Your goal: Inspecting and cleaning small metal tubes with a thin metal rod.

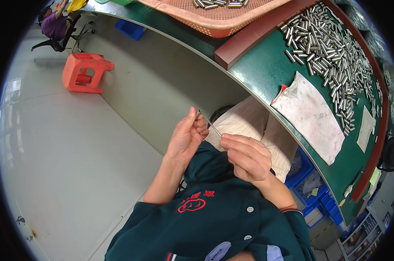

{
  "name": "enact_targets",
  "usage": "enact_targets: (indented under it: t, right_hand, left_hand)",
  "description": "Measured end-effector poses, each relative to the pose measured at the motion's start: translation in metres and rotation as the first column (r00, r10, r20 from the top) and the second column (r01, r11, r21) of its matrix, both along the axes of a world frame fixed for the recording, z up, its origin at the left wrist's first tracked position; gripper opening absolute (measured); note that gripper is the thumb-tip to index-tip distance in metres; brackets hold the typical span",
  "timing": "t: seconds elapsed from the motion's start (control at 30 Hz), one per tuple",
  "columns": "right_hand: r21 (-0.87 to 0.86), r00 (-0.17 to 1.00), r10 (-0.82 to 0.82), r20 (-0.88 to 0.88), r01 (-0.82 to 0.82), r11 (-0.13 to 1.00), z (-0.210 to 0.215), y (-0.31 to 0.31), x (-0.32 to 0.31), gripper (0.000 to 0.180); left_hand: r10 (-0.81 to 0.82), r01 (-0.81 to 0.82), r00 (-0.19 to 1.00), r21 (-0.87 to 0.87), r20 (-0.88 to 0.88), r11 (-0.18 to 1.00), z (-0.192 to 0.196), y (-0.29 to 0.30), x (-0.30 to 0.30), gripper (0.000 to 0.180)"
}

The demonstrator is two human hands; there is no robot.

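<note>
My left hand (189, 133) is closed in a pinch around a small metal tube (199, 114), most of it covered by the fingers. Opposite it, my right hand (248, 156) grips a thin metal rod (214, 129), whose far tip meets or lies very close to the tube's end. Both hands are held above my lap, off the table's edge. To the right, many short shiny metal tubes (331, 56) lie in a loose heap on the green table (257, 74). A stained white cloth (312, 115) is spread between that heap and the near edge.
An orange plastic basket (218, 27) with several tubes stands at the table's far end, beside a reddish-brown raised border (244, 45). A small pale card (365, 129) lies right of the cloth. Blue bins (316, 195) sit below. A red stool (86, 73) and a seated person (55, 25) are far left.
</note>
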State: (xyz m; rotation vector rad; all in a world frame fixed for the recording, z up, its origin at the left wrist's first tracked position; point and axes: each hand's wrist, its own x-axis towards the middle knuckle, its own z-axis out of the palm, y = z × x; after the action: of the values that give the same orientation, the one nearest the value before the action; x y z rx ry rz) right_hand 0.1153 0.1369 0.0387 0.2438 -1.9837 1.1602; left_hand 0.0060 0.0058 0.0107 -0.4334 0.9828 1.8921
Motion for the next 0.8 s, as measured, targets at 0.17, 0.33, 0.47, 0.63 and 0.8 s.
enact_targets:
  t: [0.17,0.33,0.47,0.63,0.8]
  right_hand:
    - [-0.323,0.992,-0.126,-0.011,0.116,0.939,-0.012,-0.005,0.001,0.019]
    - [-0.261,0.999,0.026,-0.032,-0.033,0.965,-0.002,-0.001,0.003,0.023]
    - [-0.223,0.999,0.048,-0.013,-0.050,0.973,0.001,0.002,0.002,0.023]
    - [-0.119,0.991,0.130,-0.022,-0.131,0.984,0.003,0.004,0.005,0.017]
    - [-0.023,0.979,0.205,-0.014,-0.205,0.978,0.014,0.006,0.010,0.019]
  left_hand:
    - [-0.027,0.023,0.995,-0.036,-0.092,0.999,-0.003,0.002,0.003,0.030]
    - [-0.034,0.017,0.985,-0.102,-0.168,0.995,0.000,0.003,0.006,0.028]
    - [-0.058,0.028,0.976,-0.143,-0.209,0.989,0.001,0.004,0.005,0.027]
    - [0.056,-0.096,0.967,-0.152,-0.248,0.984,0.009,0.013,0.011,0.026]
    - [0.093,-0.118,0.972,-0.105,-0.217,0.987,0.013,0.016,0.013,0.026]
